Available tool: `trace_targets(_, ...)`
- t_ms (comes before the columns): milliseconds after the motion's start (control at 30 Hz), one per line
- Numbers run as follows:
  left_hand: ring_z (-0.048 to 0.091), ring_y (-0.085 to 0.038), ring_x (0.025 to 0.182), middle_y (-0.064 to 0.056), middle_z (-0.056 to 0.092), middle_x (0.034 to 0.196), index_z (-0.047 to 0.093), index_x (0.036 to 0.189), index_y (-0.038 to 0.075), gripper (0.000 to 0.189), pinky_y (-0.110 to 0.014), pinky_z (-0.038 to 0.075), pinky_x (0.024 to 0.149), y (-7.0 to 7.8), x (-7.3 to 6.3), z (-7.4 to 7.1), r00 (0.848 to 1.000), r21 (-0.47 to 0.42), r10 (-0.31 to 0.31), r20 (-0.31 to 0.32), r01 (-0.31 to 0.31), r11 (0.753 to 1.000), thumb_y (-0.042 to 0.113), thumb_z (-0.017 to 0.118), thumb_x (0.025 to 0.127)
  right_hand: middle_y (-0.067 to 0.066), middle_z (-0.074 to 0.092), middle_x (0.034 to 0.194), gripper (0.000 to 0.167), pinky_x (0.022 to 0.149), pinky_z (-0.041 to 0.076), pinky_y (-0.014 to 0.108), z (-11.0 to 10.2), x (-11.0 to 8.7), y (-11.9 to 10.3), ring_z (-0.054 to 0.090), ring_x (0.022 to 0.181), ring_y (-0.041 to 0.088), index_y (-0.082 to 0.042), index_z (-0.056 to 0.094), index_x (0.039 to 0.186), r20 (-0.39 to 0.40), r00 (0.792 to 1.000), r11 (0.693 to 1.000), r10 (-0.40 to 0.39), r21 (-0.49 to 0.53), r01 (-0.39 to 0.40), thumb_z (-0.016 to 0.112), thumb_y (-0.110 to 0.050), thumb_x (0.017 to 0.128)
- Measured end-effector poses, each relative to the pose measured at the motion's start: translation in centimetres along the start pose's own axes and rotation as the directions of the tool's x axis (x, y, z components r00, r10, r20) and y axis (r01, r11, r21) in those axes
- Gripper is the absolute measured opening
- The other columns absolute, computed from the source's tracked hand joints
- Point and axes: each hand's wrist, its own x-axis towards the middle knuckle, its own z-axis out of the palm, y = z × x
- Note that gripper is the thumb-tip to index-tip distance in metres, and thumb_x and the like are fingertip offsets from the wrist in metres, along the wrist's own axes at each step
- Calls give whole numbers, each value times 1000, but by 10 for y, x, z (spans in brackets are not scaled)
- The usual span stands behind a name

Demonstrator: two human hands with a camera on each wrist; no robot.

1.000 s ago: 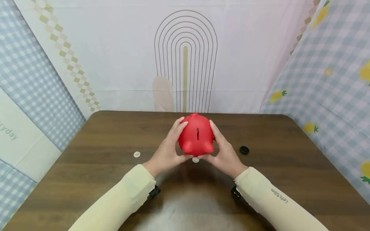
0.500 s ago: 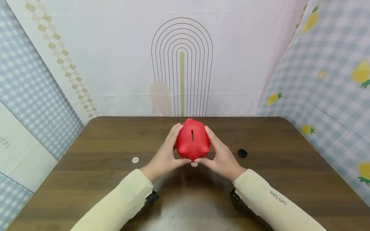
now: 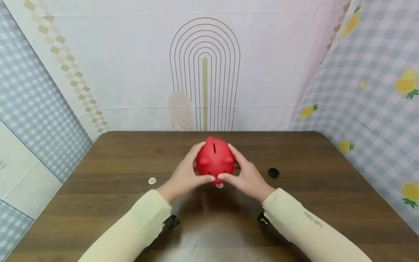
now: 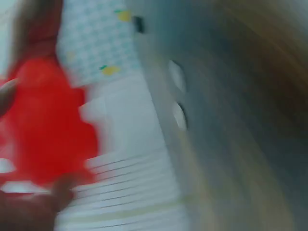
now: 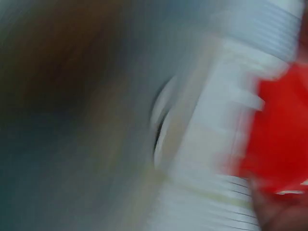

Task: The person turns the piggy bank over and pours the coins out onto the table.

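Between both hands is a red piggy bank [image 3: 215, 160], its dark coin slot on top and its ears and snout side facing me. My left hand [image 3: 186, 175] grips its left side, thumb at the snout. On the opposite side, my right hand [image 3: 248, 177] holds it the same way, the two thumbtips nearly meeting. In the left wrist view the blurred piggy bank [image 4: 45, 125] is up off the tabletop. A silver coin [image 3: 219, 185] shows just below the snout, partly hidden. Another coin [image 3: 152, 181] lies left of my left hand.
A round black plug [image 3: 273, 172] lies on the brown wooden table [image 3: 327, 203], right of my right hand. Behind the table's far edge hangs a white patterned cloth [image 3: 137, 65]. Checked cloth [image 3: 376, 120] with pineapples borders the right side.
The piggy bank has tipped back in my hands, so its slot sits farther from me and more of its face shows. It has shifted slightly left in the head view.
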Motion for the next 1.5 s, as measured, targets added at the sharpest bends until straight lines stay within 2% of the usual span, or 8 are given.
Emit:
trace_targets(133,52,-27,116,-5,51,132,38,143,19,82,-42,55,86,3,8,3,972,-125,-231,36,234,964,18,81,74,10,51,137,79,86,55,39,-2,1,1,54,115,29,-12,34,149,60,964,954,259,141,-265,74,-33,84)
trace_targets(367,46,-29,124,-9,36,146,33,147,10,90,-42,53,90,5,3,7,990,-17,122,-65,-123,992,7,83,72,13,45,144,91,86,55,42,-5,-2,3,54,119,28,-7,27,152,-75,993,995,-95,-30,93,80,-17,78)
trace_targets(600,51,-29,120,-8,48,137,35,146,13,85,-42,53,89,-5,4,1,958,-93,-280,63,285,954,18,81,74,9,51,138,85,86,55,41,3,4,-1,54,117,28,-14,31,151,121,943,947,311,41,-318,73,-43,83)
trace_targets(733,47,-29,124,-7,39,145,31,148,15,89,-42,53,90,-3,-3,3,998,-73,-65,-2,64,995,12,82,74,9,45,144,90,85,56,40,1,0,-2,53,119,28,-15,27,152,39,994,995,99,6,-99,78,-31,80)
trace_targets(833,43,-31,129,-12,31,150,31,148,9,90,-43,52,92,1,-6,5,985,84,157,-64,-151,985,10,83,73,13,40,148,94,87,54,42,-1,-3,2,51,122,30,-8,26,152,-40,990,987,-139,-93,134,82,-21,77)
trace_targets(1067,53,-28,118,-9,50,136,35,147,13,82,-43,54,88,-1,-4,4,974,-62,-226,16,227,972,18,79,78,10,55,133,79,85,55,39,3,0,1,58,111,25,-11,32,150,108,967,971,231,44,-237,70,-40,86)
trace_targets(1267,41,-32,130,-12,29,152,31,149,8,90,-46,50,94,3,-9,4,989,64,123,-83,-118,991,8,82,75,13,44,144,93,88,54,43,2,-1,0,53,120,29,-9,23,153,-39,995,996,-88,-23,87,79,-20,80)
trace_targets(1500,50,-26,119,-5,49,136,33,146,16,83,-42,54,87,7,0,1,972,-87,-236,-15,234,968,19,79,78,10,56,131,79,84,56,38,-1,6,-5,58,110,26,-13,32,150,75,977,979,199,32,-202,70,-41,86)
